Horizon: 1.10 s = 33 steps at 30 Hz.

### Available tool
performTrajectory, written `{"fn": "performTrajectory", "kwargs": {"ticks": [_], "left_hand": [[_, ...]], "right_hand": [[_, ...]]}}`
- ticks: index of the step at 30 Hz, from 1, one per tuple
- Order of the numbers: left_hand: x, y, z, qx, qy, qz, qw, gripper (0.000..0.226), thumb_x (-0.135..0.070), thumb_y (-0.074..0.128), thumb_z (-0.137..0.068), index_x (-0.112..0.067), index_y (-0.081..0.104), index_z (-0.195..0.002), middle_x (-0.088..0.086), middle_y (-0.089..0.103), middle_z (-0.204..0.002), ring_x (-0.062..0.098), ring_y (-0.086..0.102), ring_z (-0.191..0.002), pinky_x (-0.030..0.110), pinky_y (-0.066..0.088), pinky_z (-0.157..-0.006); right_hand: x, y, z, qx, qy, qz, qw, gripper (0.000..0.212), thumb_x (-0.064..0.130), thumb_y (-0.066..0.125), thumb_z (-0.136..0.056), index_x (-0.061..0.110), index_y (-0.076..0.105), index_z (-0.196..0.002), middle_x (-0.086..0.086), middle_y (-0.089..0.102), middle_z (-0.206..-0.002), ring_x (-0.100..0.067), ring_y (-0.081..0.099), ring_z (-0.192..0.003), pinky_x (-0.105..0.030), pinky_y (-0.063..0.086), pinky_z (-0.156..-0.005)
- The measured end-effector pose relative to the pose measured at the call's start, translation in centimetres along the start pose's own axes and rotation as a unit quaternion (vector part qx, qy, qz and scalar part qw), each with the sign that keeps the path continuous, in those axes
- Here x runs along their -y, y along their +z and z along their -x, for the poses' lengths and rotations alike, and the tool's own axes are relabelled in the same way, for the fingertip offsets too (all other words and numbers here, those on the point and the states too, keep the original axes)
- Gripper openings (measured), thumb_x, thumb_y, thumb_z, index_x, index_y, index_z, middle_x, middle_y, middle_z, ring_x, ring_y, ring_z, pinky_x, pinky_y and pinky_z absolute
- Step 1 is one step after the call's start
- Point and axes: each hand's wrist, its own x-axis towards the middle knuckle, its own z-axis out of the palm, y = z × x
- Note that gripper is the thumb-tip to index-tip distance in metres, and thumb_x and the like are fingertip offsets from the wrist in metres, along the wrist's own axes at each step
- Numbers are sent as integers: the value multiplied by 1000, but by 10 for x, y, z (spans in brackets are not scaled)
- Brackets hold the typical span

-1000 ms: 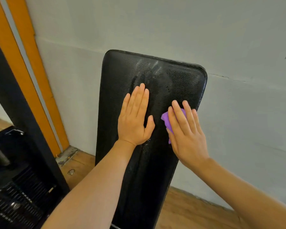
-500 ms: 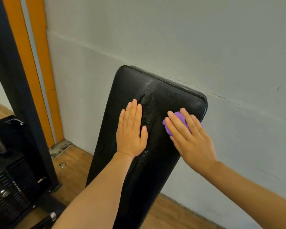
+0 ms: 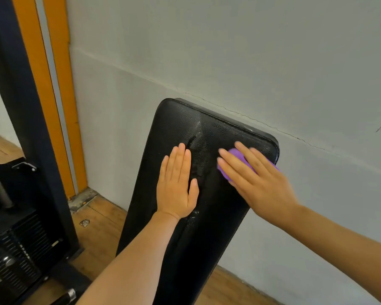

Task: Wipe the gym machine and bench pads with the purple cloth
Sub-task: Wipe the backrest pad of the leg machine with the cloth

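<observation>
Purple cloth [image 3: 234, 160] lies bunched under the right hand [image 3: 260, 183], near the top right corner of the black bench pad [image 3: 185, 128], which stands tilted back against the grey wall [image 3: 251, 51]. That hand's grip is spread: straight fingers lie flat over the cloth and press it to the pad, with only a lump of it showing between and beyond them. The left hand [image 3: 176, 188] rests flat on the pad just beside it, fingers together and straight, holding nothing, apparently steadying the pad. Wet streaks shine on the vinyl between the two hands. Judged from this, the cloth is soft, light and limp, so it will crumple and slide out unless the palm keeps it pinned; it is best held wadded under the whole hand, not by an edge. The pad looks firm, textured and slick where damp. A dark machine frame [image 3: 31, 150] and orange stripes [image 3: 59, 84] stand to the left, over a wooden floor [image 3: 97, 221].
</observation>
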Motion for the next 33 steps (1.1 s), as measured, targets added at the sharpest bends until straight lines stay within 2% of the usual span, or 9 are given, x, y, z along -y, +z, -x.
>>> {"fn": "performTrajectory", "kwargs": {"ticks": [4,9,13,18,22,26,28,30,33], "left_hand": [[2,0,0,5,-11,-4,1000,60,-36,17,-106,-12,4,-159,0,-3,-168,23,7,-155,38,4,-126],[2,0,-1,17,-18,-11,1000,60,-37,18,-105,-8,9,-157,0,-4,-168,22,6,-155,38,3,-126],[1,-1,1,15,-15,-6,1000,59,-36,18,-106,-6,11,-156,3,-1,-168,24,8,-154,39,5,-126],[1,-2,0,16,-16,1,1000,59,-36,18,-106,-6,12,-156,2,1,-168,24,9,-154,39,5,-126],[2,-1,0,25,-21,-7,999,59,-37,16,-106,-7,11,-157,1,-1,-168,23,7,-155,37,3,-126],[2,-1,-1,23,-27,-6,999,60,-37,16,-106,-10,8,-158,0,-3,-168,22,6,-155,36,2,-126],[1,-3,0,23,-28,-7,999,60,-36,19,-105,-11,7,-159,0,-3,-168,21,6,-155,36,2,-126],[1,-2,0,22,-21,-13,999,62,-35,22,-104,-13,2,-160,1,-4,-168,22,6,-155,37,2,-126],[2,-2,1,22,-20,-10,1000,61,-36,19,-105,-13,1,-160,2,-2,-168,23,8,-154,37,3,-126]], "right_hand": [[-6,5,-22,-14,20,-8,1000,48,23,36,-105,9,37,-151,-11,31,-158,-36,28,-145,-47,26,-118],[1,11,-138,-14,154,-70,986,50,27,45,-103,10,38,-149,-15,36,-155,-41,35,-141,-49,35,-112],[-1,5,-92,23,41,-21,999,53,31,27,-106,10,28,-154,-13,25,-160,-38,22,-147,-48,28,-118],[-16,-6,9,6,-6,-17,1000,51,22,41,-105,10,30,-154,-9,25,-161,-34,23,-148,-45,24,-119],[-16,3,-42,3,3,-19,1000,51,21,40,-102,9,35,-151,-11,29,-159,-37,27,-146,-47,22,-120],[-4,12,-148,-12,109,-89,990,50,27,53,-101,9,43,-147,-12,39,-154,-38,37,-141,-47,38,-110],[1,11,-171,18,91,-100,991,51,35,45,-102,13,41,-148,-9,38,-155,-37,35,-142,-44,41,-108],[-1,11,-151,44,35,-72,996,55,39,33,-102,13,35,-151,-8,34,-158,-36,31,-144,-45,38,-111],[-5,2,-72,53,-15,-23,998,54,30,27,-104,11,26,-155,-10,21,-162,-35,18,-149,-45,19,-121]]}}
